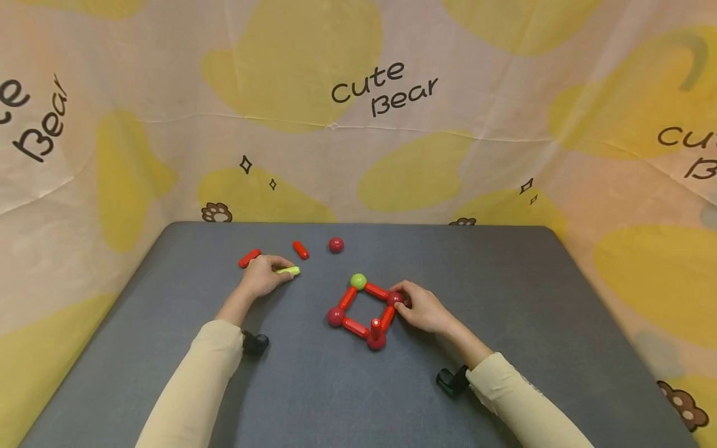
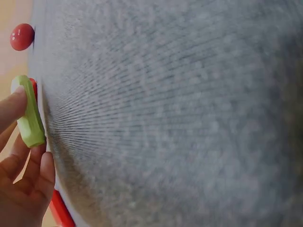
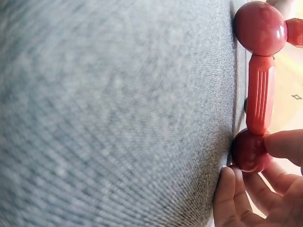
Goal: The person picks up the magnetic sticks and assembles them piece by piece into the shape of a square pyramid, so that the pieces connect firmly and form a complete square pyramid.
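Observation:
Between thumb and fingers, my left hand (image 1: 264,275) pinches a light green rod (image 1: 289,270), which the left wrist view shows standing clear of the palm. My right hand (image 1: 424,307) grips the red ball (image 1: 395,298) at the right corner of a four-sided frame on the table. Red rods (image 1: 355,328) form the frame's sides. Its other corners are a green ball (image 1: 358,282) at the back, a red ball (image 1: 335,317) at the left and a red ball (image 1: 376,340) in front. From that front ball a red rod (image 1: 376,326) sticks upward.
Behind my left hand lie two loose red rods, one red rod (image 1: 249,258) near the knuckles and another red rod (image 1: 300,250) farther right. A loose red ball (image 1: 336,244) sits near the back of the grey table (image 1: 504,267). A printed cloth (image 1: 313,155) hangs behind.

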### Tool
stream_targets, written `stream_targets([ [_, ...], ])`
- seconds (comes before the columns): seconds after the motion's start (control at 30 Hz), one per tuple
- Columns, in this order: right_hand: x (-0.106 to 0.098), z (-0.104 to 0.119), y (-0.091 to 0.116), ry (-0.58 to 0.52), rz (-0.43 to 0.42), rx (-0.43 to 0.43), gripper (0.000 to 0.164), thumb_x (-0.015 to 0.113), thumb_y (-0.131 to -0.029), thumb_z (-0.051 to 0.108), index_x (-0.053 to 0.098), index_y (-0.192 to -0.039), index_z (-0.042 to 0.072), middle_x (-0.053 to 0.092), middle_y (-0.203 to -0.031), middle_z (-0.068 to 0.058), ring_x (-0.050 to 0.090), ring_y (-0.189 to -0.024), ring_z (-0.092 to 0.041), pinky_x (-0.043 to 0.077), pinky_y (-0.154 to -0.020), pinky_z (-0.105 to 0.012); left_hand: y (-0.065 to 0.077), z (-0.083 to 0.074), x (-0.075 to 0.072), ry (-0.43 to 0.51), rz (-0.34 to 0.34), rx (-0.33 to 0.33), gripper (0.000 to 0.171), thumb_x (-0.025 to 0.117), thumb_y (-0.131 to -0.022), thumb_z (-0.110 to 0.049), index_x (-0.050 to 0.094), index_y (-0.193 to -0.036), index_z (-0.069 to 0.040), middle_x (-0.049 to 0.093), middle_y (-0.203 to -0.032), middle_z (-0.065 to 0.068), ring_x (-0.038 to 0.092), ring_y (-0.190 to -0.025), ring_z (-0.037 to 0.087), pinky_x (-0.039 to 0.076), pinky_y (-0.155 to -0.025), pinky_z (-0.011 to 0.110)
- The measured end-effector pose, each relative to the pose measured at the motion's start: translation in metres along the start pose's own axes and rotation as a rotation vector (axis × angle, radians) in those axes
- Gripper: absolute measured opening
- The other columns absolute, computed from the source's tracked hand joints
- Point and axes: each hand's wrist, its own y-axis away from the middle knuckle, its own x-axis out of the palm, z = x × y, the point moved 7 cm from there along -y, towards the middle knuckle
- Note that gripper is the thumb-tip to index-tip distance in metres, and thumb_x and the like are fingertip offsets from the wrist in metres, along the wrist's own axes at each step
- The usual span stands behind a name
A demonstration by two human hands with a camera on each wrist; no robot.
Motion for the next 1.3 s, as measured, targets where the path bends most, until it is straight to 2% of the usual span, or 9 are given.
stream_targets([
  [0.2, -0.001, 0.000, 0.001, -0.001, -0.005, 0.000, 0.026, 0.062, -0.084, 0.008, 0.060, -0.110, 0.007, 0.056, -0.083, -0.001, 0.047, -0.069, -0.011, 0.039, -0.060, -0.024, 0.006, -0.020, -0.001, 0.038, -0.009, 0.078, 0.019, 0.070, -0.081, -0.020, 0.070, -0.099, -0.012, 0.069, -0.093, 0.006, 0.060, -0.082, 0.020, 0.044, -0.069, 0.031],
  [0.37, -0.001, 0.000, 0.002, 0.004, -0.007, 0.002, 0.026, 0.062, -0.084, 0.008, 0.060, -0.110, 0.006, 0.058, -0.088, -0.002, 0.049, -0.071, -0.011, 0.040, -0.062, -0.024, 0.015, -0.039, 0.003, 0.077, -0.006, 0.155, 0.017, 0.072, -0.080, -0.017, 0.069, -0.096, -0.012, 0.069, -0.087, 0.003, 0.062, -0.078, 0.017, 0.048, -0.069, 0.032],
  [0.57, -0.001, 0.001, 0.002, 0.004, -0.008, 0.003, 0.026, 0.062, -0.084, 0.007, 0.060, -0.110, 0.006, 0.059, -0.091, -0.003, 0.049, -0.072, -0.011, 0.041, -0.063, -0.024, 0.026, -0.054, 0.009, 0.126, -0.016, 0.190, 0.030, 0.074, -0.077, -0.012, 0.066, -0.106, -0.008, 0.069, -0.090, 0.005, 0.065, -0.079, 0.017, 0.051, -0.070, 0.033],
  [0.7, -0.001, 0.001, 0.002, -0.001, -0.006, 0.003, 0.026, 0.062, -0.084, 0.007, 0.060, -0.110, 0.006, 0.059, -0.089, -0.002, 0.049, -0.072, -0.010, 0.040, -0.063, -0.024, 0.035, -0.062, 0.018, 0.152, 0.026, 0.210, 0.036, 0.073, -0.077, -0.011, 0.065, -0.112, -0.006, 0.069, -0.092, 0.005, 0.065, -0.081, 0.015, 0.052, -0.070, 0.030],
  [0.83, 0.000, 0.001, 0.002, -0.003, -0.007, 0.002, 0.026, 0.062, -0.084, 0.007, 0.059, -0.110, 0.006, 0.058, -0.088, -0.002, 0.049, -0.072, -0.011, 0.040, -0.062, -0.024, 0.045, -0.072, 0.026, 0.225, 0.066, 0.236, 0.029, 0.074, -0.076, -0.009, 0.067, -0.104, -0.004, 0.069, -0.088, 0.004, 0.066, -0.079, 0.013, 0.053, -0.068, 0.025],
  [0.93, -0.001, 0.001, 0.001, -0.001, -0.010, -0.002, 0.026, 0.061, -0.084, 0.007, 0.059, -0.110, 0.006, 0.058, -0.087, -0.002, 0.048, -0.071, -0.010, 0.040, -0.061, -0.024, 0.051, -0.079, 0.029, 0.264, 0.069, 0.258, 0.026, 0.074, -0.075, -0.008, 0.068, -0.100, -0.004, 0.069, -0.086, 0.002, 0.066, -0.078, 0.011, 0.052, -0.067, 0.023],
  [1.3, 0.000, 0.001, 0.002, -0.006, -0.001, 0.011, 0.027, 0.062, -0.084, 0.008, 0.059, -0.111, 0.007, 0.056, -0.085, -0.001, 0.048, -0.071, -0.011, 0.040, -0.061, -0.024, 0.058, -0.091, 0.048, 0.332, 0.157, 0.297, 0.023, 0.074, -0.076, -0.007, 0.067, -0.097, -0.004, 0.066, -0.087, 0.000, 0.065, -0.081, 0.009, 0.052, -0.070, 0.021],
])
